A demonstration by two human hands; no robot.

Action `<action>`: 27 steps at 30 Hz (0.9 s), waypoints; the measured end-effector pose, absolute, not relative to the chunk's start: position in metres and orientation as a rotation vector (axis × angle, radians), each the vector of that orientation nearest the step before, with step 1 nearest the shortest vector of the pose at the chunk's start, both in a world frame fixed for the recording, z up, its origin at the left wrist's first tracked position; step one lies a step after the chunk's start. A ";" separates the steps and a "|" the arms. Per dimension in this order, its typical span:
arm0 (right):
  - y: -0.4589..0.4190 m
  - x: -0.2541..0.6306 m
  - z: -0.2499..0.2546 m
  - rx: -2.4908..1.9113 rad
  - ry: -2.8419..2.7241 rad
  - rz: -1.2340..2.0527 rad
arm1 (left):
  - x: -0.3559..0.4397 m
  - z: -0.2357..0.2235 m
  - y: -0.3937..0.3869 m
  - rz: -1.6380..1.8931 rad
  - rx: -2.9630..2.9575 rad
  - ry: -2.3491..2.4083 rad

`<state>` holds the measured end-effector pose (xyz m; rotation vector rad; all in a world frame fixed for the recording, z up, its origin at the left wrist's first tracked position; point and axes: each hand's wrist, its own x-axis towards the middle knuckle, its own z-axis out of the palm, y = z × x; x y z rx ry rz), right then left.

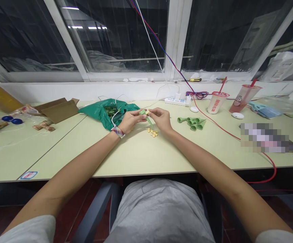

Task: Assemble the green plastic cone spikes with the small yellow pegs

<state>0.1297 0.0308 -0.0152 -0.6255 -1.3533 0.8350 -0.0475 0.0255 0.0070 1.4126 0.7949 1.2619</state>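
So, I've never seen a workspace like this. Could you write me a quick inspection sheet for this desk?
Surface: pale green desk, made of two joined tables.
Job's things: green cone held between both hands; small yellow pieces below it; more green cones to the right.
Clutter: green plastic bag, cardboard box, plastic drink cup.
Hands: left hand wears a woven wristband; right hand meets it at the cone.
Cables: red cable runs across the desk near a white power strip.
Surroundings: dark windows behind the desk.
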 end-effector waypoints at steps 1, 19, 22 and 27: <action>0.030 0.129 -0.015 -0.622 -1.354 0.828 | -0.047 0.007 0.026 1.260 1.411 0.789; 0.024 0.129 -0.013 -0.681 -1.390 0.818 | -0.051 0.008 0.026 1.237 1.426 0.820; 0.025 0.130 -0.013 -0.677 -1.420 0.867 | -0.056 0.011 0.028 1.221 1.466 0.840; 0.032 0.136 -0.013 -0.811 -1.488 0.788 | -0.062 0.015 0.032 1.268 1.437 0.822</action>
